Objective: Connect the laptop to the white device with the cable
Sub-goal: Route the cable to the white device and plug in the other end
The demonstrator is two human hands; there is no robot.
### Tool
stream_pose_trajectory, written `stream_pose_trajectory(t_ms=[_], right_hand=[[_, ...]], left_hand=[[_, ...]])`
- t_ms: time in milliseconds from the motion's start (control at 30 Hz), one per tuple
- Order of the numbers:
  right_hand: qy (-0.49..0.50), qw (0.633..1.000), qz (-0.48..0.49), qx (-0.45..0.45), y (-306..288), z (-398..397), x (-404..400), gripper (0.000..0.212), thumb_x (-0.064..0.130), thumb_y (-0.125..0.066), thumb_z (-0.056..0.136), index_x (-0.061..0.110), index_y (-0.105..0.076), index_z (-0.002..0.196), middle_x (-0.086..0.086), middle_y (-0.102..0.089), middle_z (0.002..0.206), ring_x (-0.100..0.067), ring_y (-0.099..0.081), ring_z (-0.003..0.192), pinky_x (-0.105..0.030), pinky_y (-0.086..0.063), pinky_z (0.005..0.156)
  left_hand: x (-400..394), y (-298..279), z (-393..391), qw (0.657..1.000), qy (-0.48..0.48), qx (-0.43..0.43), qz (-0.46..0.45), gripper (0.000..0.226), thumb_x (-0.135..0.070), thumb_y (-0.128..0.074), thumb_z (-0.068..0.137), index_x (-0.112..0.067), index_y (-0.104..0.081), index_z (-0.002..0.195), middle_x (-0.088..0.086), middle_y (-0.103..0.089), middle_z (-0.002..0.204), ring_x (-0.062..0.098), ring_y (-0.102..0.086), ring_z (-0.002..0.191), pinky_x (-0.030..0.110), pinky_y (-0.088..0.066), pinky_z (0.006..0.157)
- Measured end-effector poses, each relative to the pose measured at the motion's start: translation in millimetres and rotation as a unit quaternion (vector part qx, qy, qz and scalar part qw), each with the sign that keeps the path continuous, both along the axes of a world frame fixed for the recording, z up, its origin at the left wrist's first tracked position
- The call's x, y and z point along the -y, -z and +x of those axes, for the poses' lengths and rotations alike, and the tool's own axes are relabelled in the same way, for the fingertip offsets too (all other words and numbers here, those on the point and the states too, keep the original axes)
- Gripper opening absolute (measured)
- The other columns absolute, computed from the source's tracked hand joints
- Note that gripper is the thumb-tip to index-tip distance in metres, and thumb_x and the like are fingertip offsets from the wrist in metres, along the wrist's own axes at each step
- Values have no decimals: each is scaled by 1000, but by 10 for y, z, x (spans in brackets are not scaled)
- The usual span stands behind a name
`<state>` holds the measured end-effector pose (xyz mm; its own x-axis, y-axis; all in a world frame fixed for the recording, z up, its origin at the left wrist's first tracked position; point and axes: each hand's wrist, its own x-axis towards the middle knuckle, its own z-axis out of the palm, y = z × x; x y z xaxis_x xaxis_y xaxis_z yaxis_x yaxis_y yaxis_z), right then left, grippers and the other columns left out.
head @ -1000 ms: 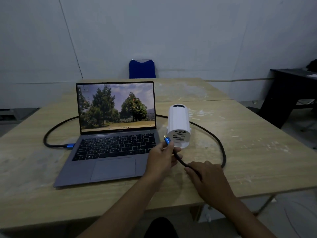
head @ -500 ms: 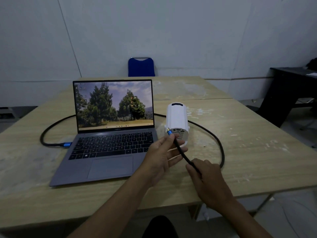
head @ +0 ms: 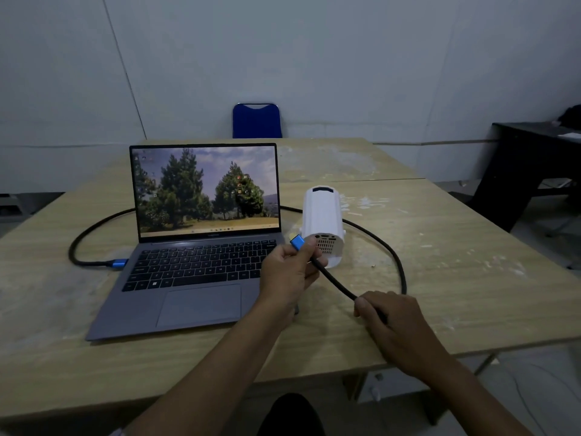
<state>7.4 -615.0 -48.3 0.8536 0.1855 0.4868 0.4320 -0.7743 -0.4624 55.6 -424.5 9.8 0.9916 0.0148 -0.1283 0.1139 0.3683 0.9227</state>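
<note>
An open grey laptop (head: pixel 195 272) with trees on its screen stands on the wooden table (head: pixel 456 278). To its right lies the white device (head: pixel 322 218), its ported end facing me. A black cable (head: pixel 390 247) loops behind both; one blue plug (head: pixel 118 263) sits at the laptop's left side. My left hand (head: pixel 287 273) holds the other blue plug (head: pixel 297 242) just left of the device's ports, apart from them. My right hand (head: pixel 399 328) grips the cable lower down, near the table's front edge.
A blue chair (head: pixel 257 120) stands behind the table's far edge. A dark desk (head: pixel 528 165) is at the right against the wall. Bare tabletop extends right of the device and left of the laptop.
The plug in my left hand has drawn slightly back to the left of the device's ports. My right hand stays on the cable.
</note>
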Motion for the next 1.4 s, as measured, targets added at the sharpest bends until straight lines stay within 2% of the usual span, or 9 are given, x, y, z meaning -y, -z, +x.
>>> stream_pose_trajectory(t_ms=[167,300,400,633,733,867,1100,1233,1400], right_hand=[[23,1000,19,5,-26,47,-33,43,48,-37,100,27,-56,69,5,-55,57,-9,-53,53,-37,-43,54],[90,996,-16,26,-18,105,-51,45,52,-33,101,28,-50,66,4,-48,51,-11,-47,44,-35,-39,44],[118,993,-16,18,-14,170,-104,45,50,-33,100,27,-47,65,4,-46,49,-11,-45,41,-37,-40,44],[18,996,68,-50,-2,146,-120,43,51,-30,99,25,-43,67,4,-43,51,-11,-43,45,-25,-28,45],[11,997,30,-64,-9,141,-48,40,52,-27,99,30,-41,69,3,-47,53,-11,-46,47,-32,-34,48],[10,989,-136,-56,-37,147,160,38,57,-17,98,36,-39,75,10,-49,59,-14,-56,57,-32,-34,55],[-22,958,-279,-71,-177,165,141,39,55,-16,100,35,-43,80,9,-60,75,-11,-57,69,-34,-37,74],[-13,983,-141,-116,-300,54,-65,40,63,-20,95,37,-45,77,10,-53,75,-5,-49,68,-31,-36,65],[14,974,136,-183,-376,84,-557,25,40,-35,103,28,-57,108,10,-65,92,-3,-60,78,-23,-43,62]], left_hand=[[169,23,-71,988,-83,-23,-129,23,-24,-66,92,-5,-58,101,3,-73,78,14,-75,76,28,-61,64],[372,58,-231,965,-183,-12,-186,16,-21,-61,96,-8,-52,96,4,-75,84,18,-75,87,35,-62,77],[499,79,-377,945,-240,-7,-222,12,-23,-58,97,-12,-52,95,11,-72,103,17,-74,94,26,-60,72],[560,-118,-307,924,-247,-29,-290,16,-26,-52,100,-10,-47,101,14,-70,97,18,-74,86,23,-59,62],[531,-118,-230,950,-224,-18,-215,19,-27,-55,99,-10,-49,101,15,-70,101,21,-74,90,23,-57,60],[342,-57,-205,993,-106,9,-60,18,-25,-56,99,-8,-50,103,3,-69,88,14,-73,82,26,-60,67],[18,-61,-47,993,44,-11,106,20,-23,-56,99,-7,-50,110,7,-69,93,17,-74,81,27,-61,67],[-45,-91,40,987,103,-25,120,13,-23,-58,99,-12,-52,104,8,-72,96,20,-75,83,35,-59,79],[69,-46,55,969,92,16,228,18,-27,-66,93,-11,-61,98,7,-75,92,11,-71,72,27,-52,65]])
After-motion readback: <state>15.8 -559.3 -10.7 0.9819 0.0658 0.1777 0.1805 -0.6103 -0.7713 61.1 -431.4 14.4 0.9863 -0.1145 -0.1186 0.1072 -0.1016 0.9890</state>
